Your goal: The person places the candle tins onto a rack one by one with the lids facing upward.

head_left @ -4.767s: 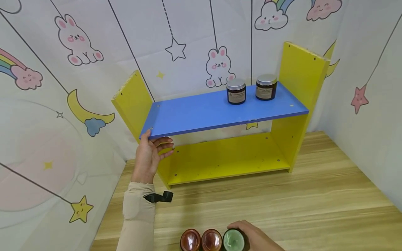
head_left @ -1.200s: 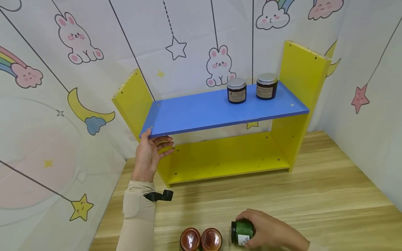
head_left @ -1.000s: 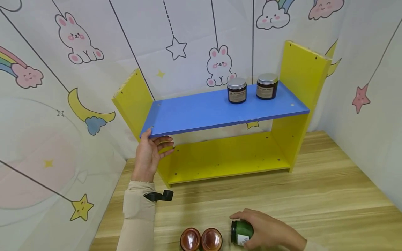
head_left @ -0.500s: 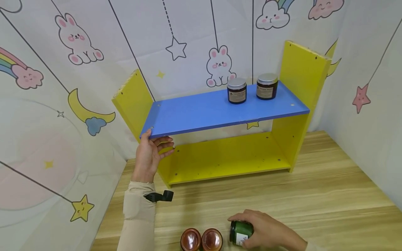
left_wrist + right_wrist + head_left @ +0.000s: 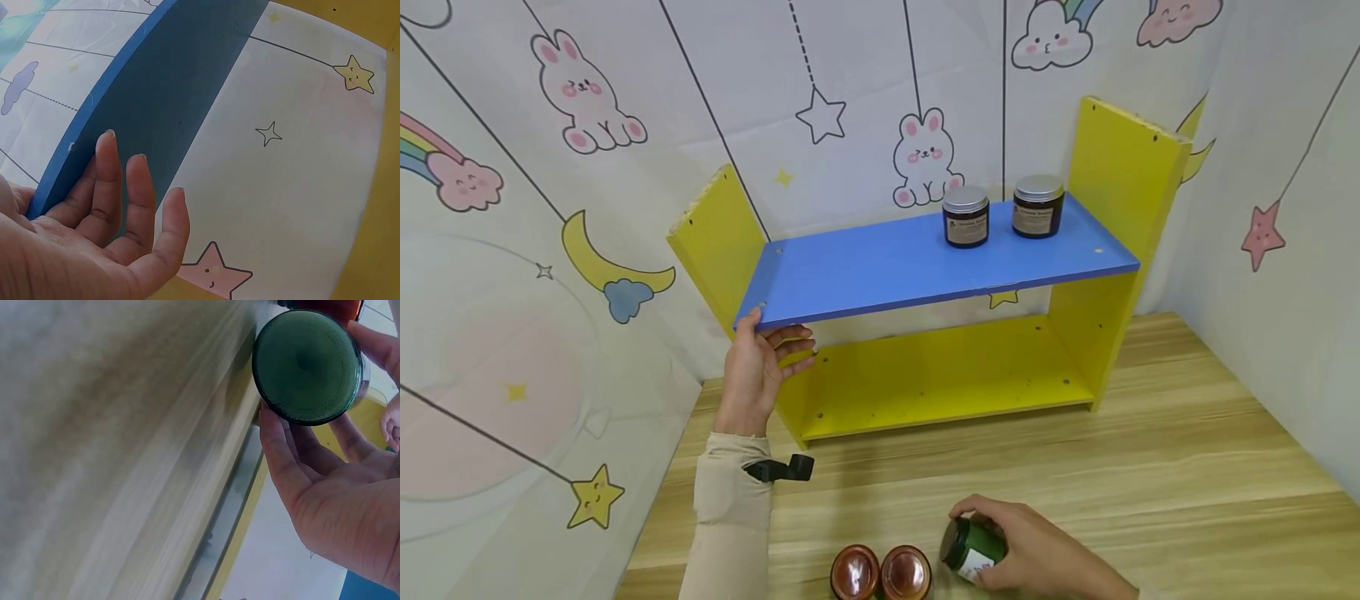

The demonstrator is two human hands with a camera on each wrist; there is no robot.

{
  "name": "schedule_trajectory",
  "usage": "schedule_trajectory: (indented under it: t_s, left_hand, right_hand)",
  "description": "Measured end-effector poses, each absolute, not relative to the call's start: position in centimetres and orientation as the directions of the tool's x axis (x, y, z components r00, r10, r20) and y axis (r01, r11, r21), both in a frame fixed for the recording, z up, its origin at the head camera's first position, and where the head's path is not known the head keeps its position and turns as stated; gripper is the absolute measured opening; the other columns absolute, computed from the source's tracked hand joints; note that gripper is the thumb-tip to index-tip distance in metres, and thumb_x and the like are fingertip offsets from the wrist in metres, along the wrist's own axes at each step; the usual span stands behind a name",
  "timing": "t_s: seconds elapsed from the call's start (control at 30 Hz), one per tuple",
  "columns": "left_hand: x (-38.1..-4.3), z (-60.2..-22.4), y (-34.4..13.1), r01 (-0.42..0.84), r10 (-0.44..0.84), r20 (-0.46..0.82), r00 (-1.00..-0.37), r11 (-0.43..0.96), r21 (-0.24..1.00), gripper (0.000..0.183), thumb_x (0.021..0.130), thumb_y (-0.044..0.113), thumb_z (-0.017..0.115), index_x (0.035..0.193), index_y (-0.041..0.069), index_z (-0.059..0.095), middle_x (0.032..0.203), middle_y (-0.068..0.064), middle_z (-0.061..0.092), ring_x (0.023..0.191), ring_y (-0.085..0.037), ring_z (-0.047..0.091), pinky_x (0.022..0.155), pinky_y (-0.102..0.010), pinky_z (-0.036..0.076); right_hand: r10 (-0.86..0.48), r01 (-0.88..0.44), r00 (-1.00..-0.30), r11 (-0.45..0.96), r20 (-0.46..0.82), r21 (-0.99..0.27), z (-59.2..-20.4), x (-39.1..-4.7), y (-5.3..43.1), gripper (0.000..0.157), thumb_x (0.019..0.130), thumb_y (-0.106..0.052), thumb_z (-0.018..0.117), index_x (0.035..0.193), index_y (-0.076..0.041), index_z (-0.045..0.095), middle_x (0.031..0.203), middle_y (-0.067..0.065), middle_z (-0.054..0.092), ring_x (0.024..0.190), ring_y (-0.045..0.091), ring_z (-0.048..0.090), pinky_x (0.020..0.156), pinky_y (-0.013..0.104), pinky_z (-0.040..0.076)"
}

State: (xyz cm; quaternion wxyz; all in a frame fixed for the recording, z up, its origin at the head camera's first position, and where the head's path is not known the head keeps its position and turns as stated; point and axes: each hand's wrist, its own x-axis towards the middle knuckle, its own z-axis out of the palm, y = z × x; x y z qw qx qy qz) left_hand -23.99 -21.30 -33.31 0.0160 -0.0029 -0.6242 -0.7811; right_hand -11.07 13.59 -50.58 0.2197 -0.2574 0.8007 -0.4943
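My right hand [image 5: 1033,546] grips a green glass jar [image 5: 987,543] low over the table at the front. The jar is tipped over, its black lid end toward the left and a white label on its side. In the right wrist view the jar's round green base [image 5: 306,365] faces the camera, with fingers and thumb around it. My left hand [image 5: 752,375] holds the front left corner of a blue shelf board [image 5: 865,267], thumb on top. Seen from the left wrist, the other fingers [image 5: 140,187] reach loosely below the board. Two red-brown jars [image 5: 854,572] [image 5: 906,572] stand side by side, left of the green one.
Two dark jars [image 5: 966,229] [image 5: 1036,218] with silver lids stand on the blue board's right half. Yellow side panels [image 5: 1123,183] and a yellow bottom board [image 5: 925,383] frame the shelf. It stands on a wood-grain table [image 5: 1187,433] against a printed curtain [image 5: 850,50].
The green jar stood beside the red-brown jars with its round end up; my right hand has moved it right and tipped it over. Lately its lid end has swung slightly. The left hand stays put.
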Motion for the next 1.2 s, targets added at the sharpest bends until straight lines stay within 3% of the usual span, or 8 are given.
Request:
schedule_trajectory:
  t_s: [0.2, 0.53, 0.77, 1.0, 1.2]
  left_hand:
    - [-24.0, -33.4, -21.3, 0.026, -0.025, 0.021, -0.999, -0.224, 0.974, 0.055, 0.11, 0.048, 0.026, 0.145, 0.009, 0.043, 0.088, 0.001, 0.072, 0.088, -0.021, 0.067, 0.091, -0.046, 0.054]
    - [-24.1, -33.3, -21.3, 0.038, -0.02, 0.035, -0.999, -0.202, 0.979, 0.055, 0.11, 0.047, 0.025, 0.148, 0.011, 0.039, 0.09, 0.001, 0.072, 0.088, -0.02, 0.067, 0.09, -0.045, 0.054]
    - [-24.1, -33.3, -21.3, 0.04, -0.017, 0.037, -0.999, -0.202, 0.979, 0.054, 0.11, 0.047, 0.025, 0.147, 0.011, 0.039, 0.09, 0.001, 0.072, 0.088, -0.02, 0.067, 0.091, -0.045, 0.054]
    - [-24.0, -33.3, -21.3, 0.037, -0.023, 0.032, -0.999, -0.202, 0.979, 0.055, 0.11, 0.047, 0.025, 0.148, 0.011, 0.04, 0.09, 0.001, 0.072, 0.088, -0.02, 0.067, 0.088, -0.043, 0.055]
    - [-24.0, -33.4, -21.2, 0.034, -0.022, 0.03, -0.999, -0.205, 0.978, 0.054, 0.11, 0.047, 0.025, 0.144, 0.01, 0.043, 0.09, 0.0, 0.072, 0.088, -0.02, 0.067, 0.09, -0.044, 0.054]
  right_hand:
    - [-0.595, -0.179, -0.795, 0.414, -0.116, -0.892, -50.4, -10.7, 13.5, 0.057, 0.08, -0.025, 0.083, 0.129, -0.032, 0.056, 0.111, -0.009, 0.065, 0.094, 0.011, 0.059, 0.073, 0.025, 0.051]
    - [-0.591, -0.158, -0.797, 0.409, -0.129, -0.899, -50.5, -10.3, 13.1, 0.069, 0.076, -0.021, 0.084, 0.139, -0.022, 0.056, 0.116, -0.005, 0.065, 0.092, 0.01, 0.059, 0.07, 0.025, 0.053]
    - [-0.566, -0.165, -0.81, 0.473, -0.155, -0.865, -50.4, -10.3, 12.9, 0.07, 0.076, -0.029, 0.085, 0.139, -0.019, 0.056, 0.126, -0.005, 0.063, 0.102, 0.012, 0.059, 0.083, 0.029, 0.05]
    - [-0.553, -0.249, -0.829, 0.495, -0.081, -0.833, -50.7, -10.1, 12.5, 0.07, 0.073, -0.032, 0.088, 0.134, -0.017, 0.057, 0.126, -0.005, 0.061, 0.105, 0.008, 0.057, 0.087, 0.027, 0.049]
    - [-0.571, -0.293, -0.821, 0.459, -0.026, -0.839, -51.1, -10.0, 12.2, 0.06, 0.074, -0.03, 0.088, 0.124, -0.023, 0.057, 0.118, -0.008, 0.057, 0.099, 0.004, 0.056, 0.082, 0.023, 0.049]
